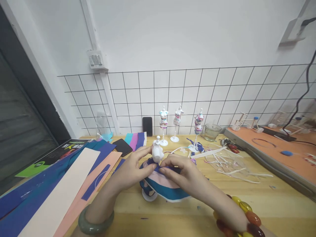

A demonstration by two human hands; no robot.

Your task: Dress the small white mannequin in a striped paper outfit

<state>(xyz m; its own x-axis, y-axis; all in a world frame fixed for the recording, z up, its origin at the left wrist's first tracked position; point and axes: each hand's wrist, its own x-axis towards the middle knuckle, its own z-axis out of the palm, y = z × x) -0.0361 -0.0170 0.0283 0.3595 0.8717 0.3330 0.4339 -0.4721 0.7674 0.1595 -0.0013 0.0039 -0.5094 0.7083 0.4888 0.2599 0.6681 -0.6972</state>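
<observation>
A small white doll dress form [157,153] stands tilted on the table in front of me. Around its lower part hangs a doll skirt [170,193] with navy, pale pink and teal bands and a white edge. My left hand [134,168] is closed at the form's left side, its thumb pressing the navy waist of the skirt. From the right, my right hand [181,171] pinches the same waist between thumb and forefinger. The fingertips of both hands nearly meet below the torso. The form's round base shows under the skirt.
Three painted dress forms [163,120] stand by the wall grid. Long fabric strips [61,194] cover the left side, near a dark phone [122,147]. At right are a glass bowl [212,131], a clear bag with ribbons [227,161] and a raised orange board [271,144].
</observation>
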